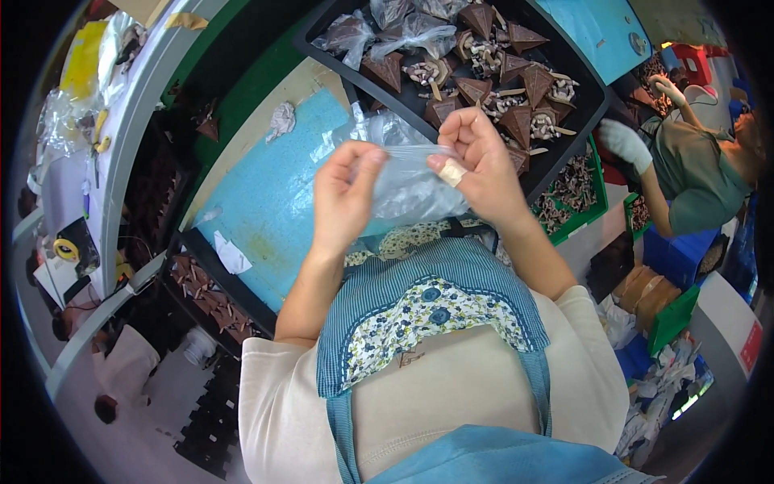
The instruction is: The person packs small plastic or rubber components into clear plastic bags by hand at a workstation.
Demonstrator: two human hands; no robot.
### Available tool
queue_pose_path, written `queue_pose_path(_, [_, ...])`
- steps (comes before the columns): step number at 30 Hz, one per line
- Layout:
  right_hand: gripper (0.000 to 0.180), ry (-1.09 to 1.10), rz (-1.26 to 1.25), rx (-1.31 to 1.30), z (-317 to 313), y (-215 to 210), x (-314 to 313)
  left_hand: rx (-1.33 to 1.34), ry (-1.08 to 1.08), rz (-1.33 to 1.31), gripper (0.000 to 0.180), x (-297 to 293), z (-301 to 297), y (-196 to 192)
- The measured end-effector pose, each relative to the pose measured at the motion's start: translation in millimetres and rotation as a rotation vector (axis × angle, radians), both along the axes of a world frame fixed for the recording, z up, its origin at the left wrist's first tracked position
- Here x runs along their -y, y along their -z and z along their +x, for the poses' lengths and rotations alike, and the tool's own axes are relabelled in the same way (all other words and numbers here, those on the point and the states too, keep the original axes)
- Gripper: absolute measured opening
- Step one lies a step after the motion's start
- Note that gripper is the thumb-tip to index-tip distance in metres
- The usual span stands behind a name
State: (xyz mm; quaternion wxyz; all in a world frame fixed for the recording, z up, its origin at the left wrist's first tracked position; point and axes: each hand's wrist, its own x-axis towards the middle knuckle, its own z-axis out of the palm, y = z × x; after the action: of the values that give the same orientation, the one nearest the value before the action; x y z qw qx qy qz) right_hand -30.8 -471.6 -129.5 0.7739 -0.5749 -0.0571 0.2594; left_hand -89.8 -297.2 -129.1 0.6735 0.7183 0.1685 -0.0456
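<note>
Both my hands hold a small clear plastic bag [403,181] above the table's near edge. My left hand [345,194] pinches its left side between thumb and fingers. My right hand [477,161], with a tan plaster on one finger, grips its right side. Just beyond them a black tray [592,97] holds several brown triangular pieces [516,121], some with white cords, and a few bagged ones [415,32].
A blue mat [266,194] covers the table, with scraps of clear film and paper. A second dark tray [205,294] of brown pieces sits low at left. Green crates [576,194] stand at right, where another person in a white glove [625,141] works.
</note>
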Motion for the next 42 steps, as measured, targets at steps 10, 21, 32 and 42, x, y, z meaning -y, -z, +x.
queue_pose_path(10, [0.031, -0.401, -0.922, 1.332, 106.9, 62.7, -49.7, -0.074, -0.258, -0.431, 0.020, -54.4, 10.5, -4.0])
queue_pose_path(21, [0.041, -0.196, -0.431, 0.547, 144.7, 43.0, -36.4, -0.021, -0.327, -0.637, 0.022, -66.2, 21.1, -16.5])
queue_pose_path(32, [0.096, -0.465, 0.185, -0.210, 56.8, -13.0, 17.5, -0.041, -0.353, -0.680, 0.022, -12.5, 48.2, -40.0])
queue_pose_path(42, [0.034, -0.230, 0.280, -0.760, 18.4, -1.3, 27.6, 0.131, 0.496, -0.523, 0.022, 2.5, 30.8, -34.3])
